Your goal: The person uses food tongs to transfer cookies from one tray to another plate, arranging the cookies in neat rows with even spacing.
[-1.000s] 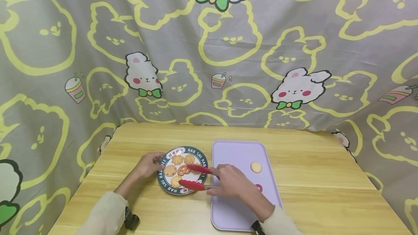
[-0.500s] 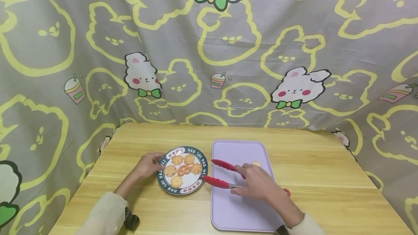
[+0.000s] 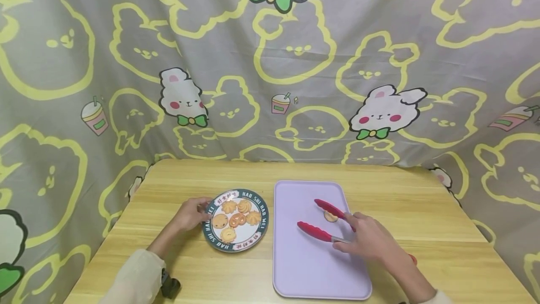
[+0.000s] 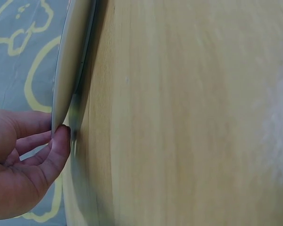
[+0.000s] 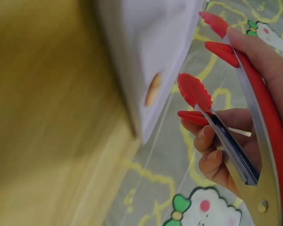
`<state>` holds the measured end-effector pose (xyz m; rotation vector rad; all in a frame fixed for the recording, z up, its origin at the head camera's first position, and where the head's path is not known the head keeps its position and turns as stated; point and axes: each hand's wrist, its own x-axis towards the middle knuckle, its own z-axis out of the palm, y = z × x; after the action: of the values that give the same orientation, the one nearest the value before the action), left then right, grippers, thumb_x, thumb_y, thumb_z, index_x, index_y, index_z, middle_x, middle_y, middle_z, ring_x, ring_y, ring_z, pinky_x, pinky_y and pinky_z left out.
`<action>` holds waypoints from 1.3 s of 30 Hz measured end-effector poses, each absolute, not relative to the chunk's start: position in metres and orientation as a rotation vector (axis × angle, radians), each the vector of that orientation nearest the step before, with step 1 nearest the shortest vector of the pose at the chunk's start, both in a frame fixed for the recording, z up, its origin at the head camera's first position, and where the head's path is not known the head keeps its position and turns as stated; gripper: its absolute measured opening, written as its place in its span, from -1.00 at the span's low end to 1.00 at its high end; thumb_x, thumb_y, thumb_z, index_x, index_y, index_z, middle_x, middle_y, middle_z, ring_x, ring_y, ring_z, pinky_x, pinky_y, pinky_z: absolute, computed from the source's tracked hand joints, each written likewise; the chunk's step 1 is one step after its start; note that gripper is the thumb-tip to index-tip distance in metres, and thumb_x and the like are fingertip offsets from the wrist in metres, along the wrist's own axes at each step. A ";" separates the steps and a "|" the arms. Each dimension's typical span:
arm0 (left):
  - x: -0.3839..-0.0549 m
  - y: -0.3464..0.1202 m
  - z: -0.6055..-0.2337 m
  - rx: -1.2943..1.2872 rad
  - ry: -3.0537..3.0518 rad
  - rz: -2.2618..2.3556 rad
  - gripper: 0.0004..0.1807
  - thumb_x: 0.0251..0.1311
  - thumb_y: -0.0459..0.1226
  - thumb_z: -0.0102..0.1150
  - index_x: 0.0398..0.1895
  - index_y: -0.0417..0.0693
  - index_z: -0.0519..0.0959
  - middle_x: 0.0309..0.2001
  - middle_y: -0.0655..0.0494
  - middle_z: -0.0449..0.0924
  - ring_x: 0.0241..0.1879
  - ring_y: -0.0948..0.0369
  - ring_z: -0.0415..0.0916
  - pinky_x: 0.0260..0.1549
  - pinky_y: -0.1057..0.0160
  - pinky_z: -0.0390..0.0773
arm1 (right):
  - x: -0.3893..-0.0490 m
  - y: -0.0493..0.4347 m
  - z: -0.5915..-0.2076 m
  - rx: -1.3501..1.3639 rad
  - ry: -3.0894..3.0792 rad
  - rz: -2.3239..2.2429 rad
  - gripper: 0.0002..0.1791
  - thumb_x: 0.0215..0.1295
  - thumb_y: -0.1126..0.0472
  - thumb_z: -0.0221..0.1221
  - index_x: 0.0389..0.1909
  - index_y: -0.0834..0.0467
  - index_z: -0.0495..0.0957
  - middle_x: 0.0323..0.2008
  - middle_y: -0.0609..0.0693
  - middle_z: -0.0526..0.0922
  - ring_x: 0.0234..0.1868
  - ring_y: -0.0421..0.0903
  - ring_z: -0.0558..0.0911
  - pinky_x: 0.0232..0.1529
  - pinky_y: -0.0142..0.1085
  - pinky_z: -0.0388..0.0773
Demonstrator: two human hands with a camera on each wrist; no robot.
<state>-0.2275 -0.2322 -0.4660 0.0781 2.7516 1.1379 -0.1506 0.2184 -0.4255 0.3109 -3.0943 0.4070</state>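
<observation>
A round plate (image 3: 265,219) with a dark green lettered rim bears several cookies, among them a pretzel-shaped one (image 3: 237,220). My left hand (image 3: 190,215) pinches its left rim; in the left wrist view thumb and fingers close on the plate's edge (image 4: 70,56). Metal tongs with red tips (image 3: 314,231) are in my right hand (image 3: 371,238), their arms spread and nothing between them. They hover over the lilac tray (image 3: 303,271), where a single round cookie (image 3: 331,217) lies, partly hidden by the upper tip. The right wrist view shows that cookie (image 5: 153,88) apart from the tongs.
Plate and tray stand side by side on a wooden table (image 3: 422,229), a narrow gap between them. A grey curtain (image 3: 236,60) with rabbit patterns hangs behind the table and at both sides.
My right hand has carried the spread tongs rightward, from above the plate's cookies to over the tray by its cookie. The left hand and plate have stayed put.
</observation>
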 end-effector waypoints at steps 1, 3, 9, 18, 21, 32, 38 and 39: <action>-0.228 -0.232 -0.466 0.067 2.752 1.140 -0.45 0.02 -0.43 0.24 0.18 -0.26 0.46 -0.12 -0.16 0.57 -0.21 0.08 0.52 -0.44 0.29 0.60 | -0.150 0.222 -0.426 0.297 -3.096 0.398 -0.09 -0.27 -0.29 0.42 0.08 0.22 0.52 -0.46 -0.06 0.46 -0.49 -0.16 0.38 -0.49 -0.36 0.34; -0.228 -0.232 -0.466 0.072 2.761 1.127 -0.45 0.02 -0.42 0.24 0.18 -0.26 0.45 -0.12 -0.16 0.57 -0.20 0.08 0.52 -0.43 0.29 0.60 | -0.148 0.228 -0.428 0.274 -3.104 0.373 -0.02 -0.26 -0.33 0.39 0.13 0.27 0.49 -0.45 -0.05 0.45 -0.48 -0.14 0.38 -0.49 -0.35 0.33; -0.227 -0.233 -0.467 0.073 2.772 1.106 -0.45 0.02 -0.43 0.25 0.17 -0.26 0.46 -0.10 -0.16 0.58 -0.17 0.07 0.52 -0.41 0.28 0.61 | -0.144 0.242 -0.433 0.224 -3.137 0.351 0.02 -0.25 -0.40 0.34 0.12 0.31 0.48 -0.36 0.01 0.53 -0.43 -0.11 0.43 -0.43 -0.25 0.47; -0.226 -0.232 -0.464 0.080 2.765 1.111 -0.46 0.02 -0.43 0.25 0.16 -0.26 0.47 -0.12 -0.16 0.57 -0.19 0.07 0.53 -0.43 0.28 0.61 | -0.142 0.254 -0.433 0.202 -3.138 0.438 -0.23 -0.17 -0.27 0.38 -0.05 0.24 0.55 -0.57 -0.07 0.37 -0.53 -0.14 0.34 -0.56 -0.36 0.24; -0.226 -0.232 -0.464 0.083 2.765 1.112 -0.46 0.02 -0.43 0.25 0.16 -0.28 0.46 -0.12 -0.17 0.57 -0.19 0.06 0.53 -0.43 0.27 0.61 | -0.142 0.256 -0.433 0.225 -3.127 0.466 -0.36 -0.14 -0.20 0.39 -0.16 0.19 0.57 -0.61 -0.09 0.34 -0.55 -0.17 0.32 -0.58 -0.39 0.21; -0.225 -0.232 -0.464 0.083 2.761 1.109 -0.47 0.04 -0.43 0.23 0.17 -0.26 0.47 -0.12 -0.15 0.57 -0.17 0.06 0.52 -0.38 0.25 0.60 | -0.142 0.261 -0.436 0.313 -3.065 0.448 -0.50 -0.07 -0.08 0.40 -0.18 0.17 0.62 -0.67 -0.13 0.28 -0.59 -0.22 0.28 -0.61 -0.46 0.15; -0.225 -0.232 -0.463 0.073 2.758 1.093 -0.48 0.06 -0.41 0.22 0.17 -0.24 0.46 -0.10 -0.14 0.57 -0.16 0.07 0.51 -0.38 0.25 0.59 | -0.144 0.256 -0.433 0.316 -3.049 0.418 -0.45 -0.07 -0.09 0.40 -0.11 0.17 0.63 -0.68 -0.14 0.27 -0.60 -0.23 0.26 -0.61 -0.45 0.14; -0.225 -0.232 -0.463 0.070 2.757 1.090 -0.48 0.07 -0.41 0.22 0.17 -0.23 0.46 -0.10 -0.14 0.57 -0.15 0.07 0.51 -0.37 0.25 0.59 | -0.145 0.254 -0.432 0.308 -3.058 0.420 -0.44 -0.07 -0.10 0.40 -0.10 0.17 0.63 -0.68 -0.14 0.27 -0.60 -0.22 0.26 -0.61 -0.45 0.14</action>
<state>-0.2251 -0.2321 -0.4629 0.0696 2.7572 1.0897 -0.1451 0.2538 -0.4317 0.3083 -3.0579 0.4202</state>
